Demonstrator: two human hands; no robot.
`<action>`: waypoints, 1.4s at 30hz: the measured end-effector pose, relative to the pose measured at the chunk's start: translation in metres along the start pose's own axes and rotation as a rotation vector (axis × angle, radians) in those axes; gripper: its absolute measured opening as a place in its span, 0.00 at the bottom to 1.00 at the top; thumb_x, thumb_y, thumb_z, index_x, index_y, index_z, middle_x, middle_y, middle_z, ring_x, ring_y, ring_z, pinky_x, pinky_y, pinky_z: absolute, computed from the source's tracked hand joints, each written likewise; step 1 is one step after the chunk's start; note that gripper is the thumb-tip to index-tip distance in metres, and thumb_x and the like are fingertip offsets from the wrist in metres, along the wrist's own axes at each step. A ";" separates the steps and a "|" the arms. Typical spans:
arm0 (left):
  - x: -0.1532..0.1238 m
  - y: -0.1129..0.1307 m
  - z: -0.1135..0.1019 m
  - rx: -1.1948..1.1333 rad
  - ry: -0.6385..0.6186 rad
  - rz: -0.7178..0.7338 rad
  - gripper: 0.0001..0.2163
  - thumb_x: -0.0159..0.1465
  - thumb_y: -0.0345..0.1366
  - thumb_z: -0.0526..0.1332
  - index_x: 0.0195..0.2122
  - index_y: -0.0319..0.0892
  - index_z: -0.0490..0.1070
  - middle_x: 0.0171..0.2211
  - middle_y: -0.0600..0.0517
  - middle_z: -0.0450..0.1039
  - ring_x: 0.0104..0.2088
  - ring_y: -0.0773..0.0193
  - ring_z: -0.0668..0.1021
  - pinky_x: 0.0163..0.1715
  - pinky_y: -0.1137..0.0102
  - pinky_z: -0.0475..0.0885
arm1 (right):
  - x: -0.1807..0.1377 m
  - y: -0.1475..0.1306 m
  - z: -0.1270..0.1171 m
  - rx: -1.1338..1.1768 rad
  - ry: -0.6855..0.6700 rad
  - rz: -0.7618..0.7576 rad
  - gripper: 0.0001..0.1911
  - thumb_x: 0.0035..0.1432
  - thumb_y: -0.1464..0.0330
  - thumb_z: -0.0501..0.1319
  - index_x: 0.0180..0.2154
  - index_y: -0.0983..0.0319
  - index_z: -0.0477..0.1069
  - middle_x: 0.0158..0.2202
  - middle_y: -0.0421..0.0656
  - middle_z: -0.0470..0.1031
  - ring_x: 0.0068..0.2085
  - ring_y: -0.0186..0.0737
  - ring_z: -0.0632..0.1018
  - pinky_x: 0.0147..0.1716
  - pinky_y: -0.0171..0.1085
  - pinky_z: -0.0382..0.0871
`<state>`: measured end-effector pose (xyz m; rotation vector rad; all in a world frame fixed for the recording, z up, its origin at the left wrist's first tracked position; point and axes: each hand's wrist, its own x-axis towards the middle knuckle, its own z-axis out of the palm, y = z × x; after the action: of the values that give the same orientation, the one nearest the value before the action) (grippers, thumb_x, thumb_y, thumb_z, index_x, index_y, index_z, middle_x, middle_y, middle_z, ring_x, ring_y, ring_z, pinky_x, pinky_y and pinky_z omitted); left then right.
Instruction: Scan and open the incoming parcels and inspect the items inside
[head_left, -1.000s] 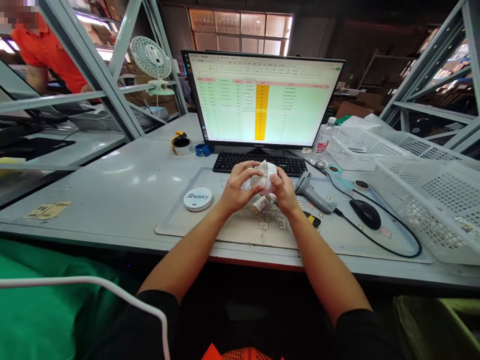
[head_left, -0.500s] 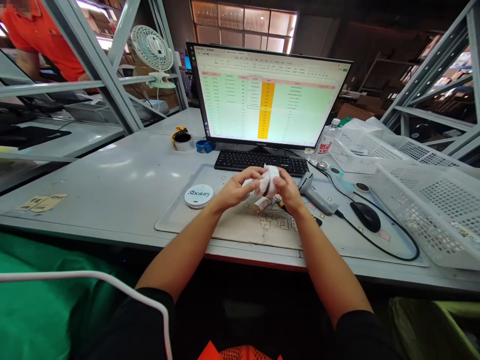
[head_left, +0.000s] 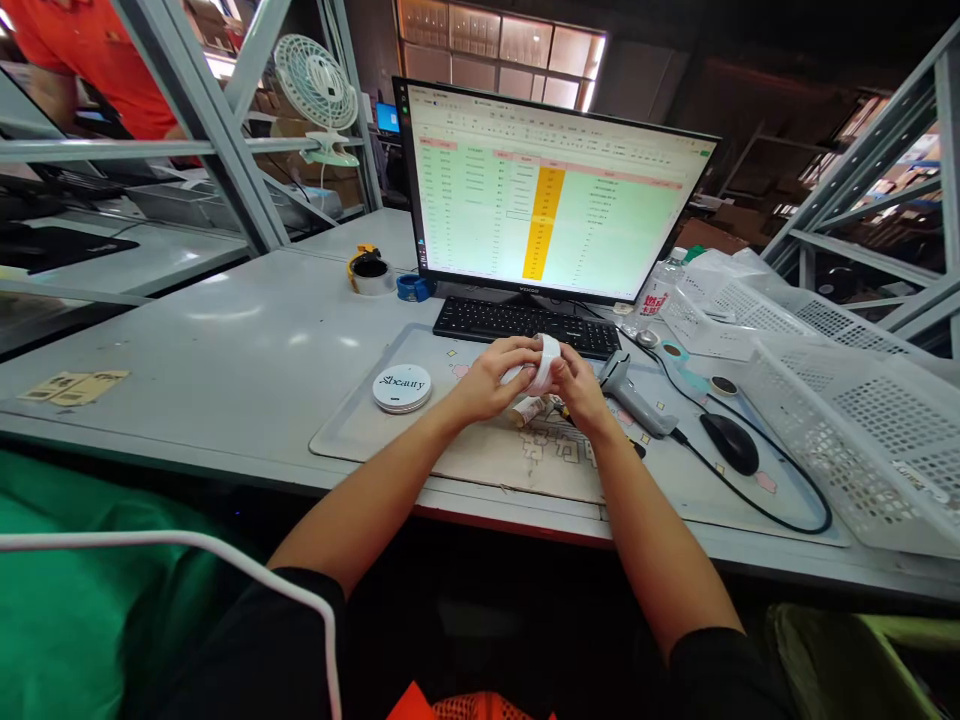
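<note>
Both of my hands meet over the desk mat, in front of the keyboard, around a round white object (head_left: 547, 362) with a band-like curved edge; what kind it is I cannot make out. My left hand (head_left: 495, 380) grips its left side with bent fingers. On the other side, my right hand (head_left: 579, 388) pinches it between thumb and fingers. Below the hands lies a small pale cylinder (head_left: 527, 411), partly hidden. A flat round white case (head_left: 402, 388) printed "beauty" rests on the mat to the left. To the right is a grey barcode scanner (head_left: 636, 398).
A monitor (head_left: 547, 200) with a spreadsheet stands behind the black keyboard (head_left: 517, 325). Rightward are a mouse (head_left: 729, 443), its cable and white perforated baskets (head_left: 847, 430). Tape rolls (head_left: 370, 272) sit at the back left. A person in orange (head_left: 97, 60) is beyond the metal frame.
The white object has turned in my hands and now shows a smooth band-like edge; before, it looked crumpled, with a dark streak. The camera view has shifted slightly.
</note>
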<state>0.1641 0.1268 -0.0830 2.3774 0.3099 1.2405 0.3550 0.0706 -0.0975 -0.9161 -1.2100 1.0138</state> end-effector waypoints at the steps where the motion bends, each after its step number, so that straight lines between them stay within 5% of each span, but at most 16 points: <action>1: -0.001 -0.002 -0.003 0.007 -0.042 0.021 0.14 0.73 0.38 0.58 0.56 0.46 0.78 0.61 0.42 0.75 0.62 0.51 0.76 0.64 0.51 0.70 | 0.000 0.001 -0.001 0.026 0.001 0.012 0.38 0.52 0.41 0.73 0.55 0.57 0.74 0.46 0.45 0.82 0.43 0.47 0.83 0.34 0.41 0.82; 5: -0.002 -0.010 -0.020 0.073 -0.179 0.063 0.20 0.73 0.35 0.58 0.65 0.53 0.73 0.64 0.46 0.73 0.64 0.52 0.73 0.67 0.49 0.66 | 0.001 -0.002 -0.006 0.172 -0.060 0.111 0.38 0.54 0.38 0.69 0.53 0.58 0.77 0.46 0.46 0.83 0.41 0.46 0.84 0.32 0.40 0.83; 8: -0.002 -0.012 -0.023 0.156 -0.156 0.048 0.21 0.74 0.40 0.60 0.68 0.54 0.71 0.65 0.45 0.71 0.65 0.50 0.70 0.69 0.48 0.62 | 0.000 -0.003 -0.008 0.278 -0.121 0.177 0.37 0.59 0.36 0.65 0.55 0.57 0.77 0.45 0.45 0.84 0.39 0.45 0.84 0.31 0.41 0.82; 14: -0.002 -0.005 0.000 0.342 0.049 -0.013 0.15 0.71 0.44 0.64 0.57 0.48 0.77 0.64 0.42 0.65 0.64 0.46 0.68 0.67 0.49 0.64 | -0.001 0.010 0.007 0.332 -0.258 0.320 0.38 0.61 0.35 0.60 0.51 0.60 0.77 0.41 0.48 0.85 0.35 0.48 0.85 0.29 0.42 0.82; 20: 0.001 -0.004 -0.006 0.264 0.348 -0.079 0.21 0.72 0.56 0.61 0.55 0.44 0.70 0.56 0.41 0.72 0.58 0.50 0.74 0.62 0.54 0.68 | 0.004 0.003 0.006 0.430 -0.163 0.201 0.38 0.61 0.35 0.60 0.55 0.58 0.75 0.47 0.48 0.85 0.36 0.47 0.86 0.28 0.39 0.81; 25: -0.001 -0.010 -0.014 0.236 0.144 0.005 0.30 0.62 0.63 0.69 0.56 0.47 0.76 0.58 0.42 0.73 0.60 0.46 0.72 0.64 0.52 0.66 | 0.002 -0.009 -0.005 0.446 -0.025 0.111 0.35 0.62 0.38 0.60 0.55 0.57 0.76 0.51 0.48 0.84 0.49 0.51 0.84 0.36 0.41 0.82; 29: -0.002 -0.004 -0.009 0.242 0.056 0.074 0.14 0.71 0.49 0.65 0.50 0.49 0.81 0.61 0.44 0.73 0.62 0.47 0.71 0.66 0.49 0.64 | 0.003 -0.005 -0.002 0.405 0.007 0.125 0.31 0.62 0.40 0.62 0.52 0.57 0.78 0.50 0.45 0.84 0.48 0.49 0.83 0.38 0.40 0.80; 33: -0.001 -0.006 -0.018 -0.087 0.061 -0.055 0.14 0.73 0.50 0.62 0.41 0.45 0.80 0.58 0.44 0.75 0.59 0.50 0.75 0.64 0.52 0.69 | 0.004 -0.003 -0.004 0.342 -0.010 0.135 0.29 0.60 0.42 0.64 0.50 0.57 0.79 0.46 0.44 0.84 0.45 0.48 0.82 0.34 0.39 0.78; 37: 0.000 -0.015 -0.029 -0.410 0.076 -0.198 0.18 0.74 0.53 0.59 0.38 0.43 0.76 0.62 0.43 0.72 0.57 0.51 0.78 0.56 0.56 0.75 | 0.000 -0.006 -0.008 0.334 -0.076 0.163 0.27 0.59 0.44 0.66 0.48 0.59 0.81 0.47 0.43 0.85 0.48 0.47 0.81 0.43 0.39 0.78; 42: 0.001 -0.018 -0.013 0.040 0.192 -0.126 0.14 0.74 0.47 0.60 0.38 0.42 0.77 0.56 0.42 0.73 0.58 0.51 0.74 0.64 0.52 0.68 | -0.001 0.005 0.007 0.335 -0.183 0.318 0.27 0.64 0.45 0.62 0.52 0.58 0.79 0.48 0.45 0.85 0.47 0.49 0.83 0.43 0.42 0.79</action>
<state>0.1540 0.1465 -0.0843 2.2359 0.5408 1.4162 0.3471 0.0713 -0.1014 -0.7751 -1.0173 1.5321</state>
